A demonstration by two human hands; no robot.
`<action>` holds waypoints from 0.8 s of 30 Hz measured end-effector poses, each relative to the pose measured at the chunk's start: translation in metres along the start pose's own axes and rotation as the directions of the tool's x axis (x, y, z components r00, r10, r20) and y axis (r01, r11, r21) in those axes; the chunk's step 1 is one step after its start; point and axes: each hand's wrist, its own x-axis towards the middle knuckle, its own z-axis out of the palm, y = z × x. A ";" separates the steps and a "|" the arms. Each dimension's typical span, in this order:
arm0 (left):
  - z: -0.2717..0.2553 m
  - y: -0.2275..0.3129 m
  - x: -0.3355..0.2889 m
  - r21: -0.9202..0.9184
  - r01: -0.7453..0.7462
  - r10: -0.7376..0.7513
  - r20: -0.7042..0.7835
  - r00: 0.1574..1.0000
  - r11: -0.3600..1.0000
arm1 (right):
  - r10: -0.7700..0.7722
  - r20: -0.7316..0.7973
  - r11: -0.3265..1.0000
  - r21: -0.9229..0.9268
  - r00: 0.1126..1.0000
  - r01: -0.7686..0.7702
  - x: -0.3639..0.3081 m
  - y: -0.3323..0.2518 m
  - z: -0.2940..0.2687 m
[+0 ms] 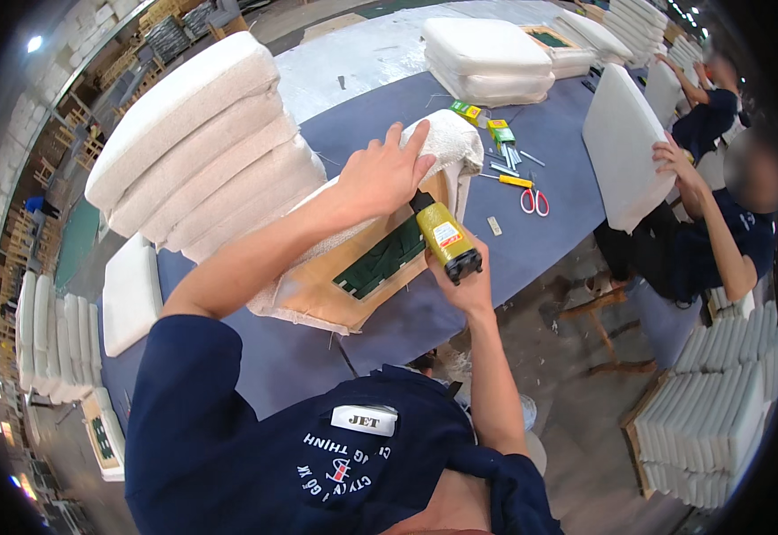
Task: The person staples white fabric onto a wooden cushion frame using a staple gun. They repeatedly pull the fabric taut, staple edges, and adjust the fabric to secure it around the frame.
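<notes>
Pressing the white fabric (442, 143) down over the far corner of the seat (353, 276) with my left hand (387, 171), fingers spread flat on it. My right hand (465, 283) is wrapped around the yellow stapler (447, 236), nose pointed into that same corner right under my left palm.

The seat lies upside down on the blue table (541, 134), wooden frame and green webbing (380, 263) facing up. Fabric looks folded over the near and left edges already, so I'd guess those sides are done and this corner is what's left, maybe the right edge too, can't really see staples from here.

Stack of finished cushions (202, 143) sits just to the left. Further out there are scissors (533, 201), staple boxes (483, 120) and another cushion pile (487, 58). Across the table on the right, a co-worker (719, 232) holds a white cushion (621, 152) upright.
</notes>
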 end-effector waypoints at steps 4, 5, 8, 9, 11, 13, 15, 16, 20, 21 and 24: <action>0.006 -0.003 -0.017 0.093 -0.065 0.072 -0.076 0.995 0.994 | 0.424 0.092 0.872 0.226 0.901 -0.433 0.018 -0.035 -0.018; 0.008 -0.005 -0.020 0.098 -0.079 0.085 -0.057 0.995 0.992 | 0.458 0.092 0.853 0.235 0.884 -0.466 0.022 -0.047 -0.022; 0.006 0.004 -0.016 0.077 -0.090 0.091 0.001 0.996 0.993 | 0.450 0.100 0.844 0.277 0.887 -0.459 0.024 -0.050 -0.043; 0.006 0.007 -0.016 0.052 -0.096 0.096 0.011 0.995 0.994 | 0.435 0.089 0.849 0.291 0.896 -0.441 0.023 -0.053 -0.050; 0.003 0.004 -0.015 0.020 -0.119 0.119 0.008 0.993 0.993 | 0.484 0.134 0.834 0.230 0.865 -0.502 0.019 -0.042 -0.055; 0.003 0.001 -0.013 -0.031 -0.162 0.162 0.000 0.987 0.986 | 0.510 0.055 0.826 0.246 0.859 -0.507 -0.003 0.003 -0.052; -0.002 -0.014 -0.018 -0.069 -0.135 0.137 0.023 0.990 0.988 | 0.601 -0.059 0.799 0.013 0.797 -0.602 -0.009 -0.005 -0.036; -0.004 -0.013 -0.014 -0.081 -0.162 0.165 0.031 0.986 0.983 | 0.516 0.005 0.856 0.034 0.856 -0.516 -0.019 0.036 -0.036; -0.008 -0.025 -0.009 -0.144 -0.159 0.175 0.107 0.979 0.977 | 0.572 0.049 0.756 -0.419 0.819 -0.503 -0.054 0.091 -0.030; -0.012 -0.019 -0.006 -0.144 -0.162 0.179 0.118 0.977 0.976 | 0.608 0.058 0.718 -0.467 0.792 -0.516 -0.072 0.117 -0.032; -0.015 -0.025 -0.011 -0.147 -0.120 0.143 0.154 0.978 0.982 | 0.806 0.158 0.550 -0.558 0.571 -0.622 -0.088 0.127 -0.028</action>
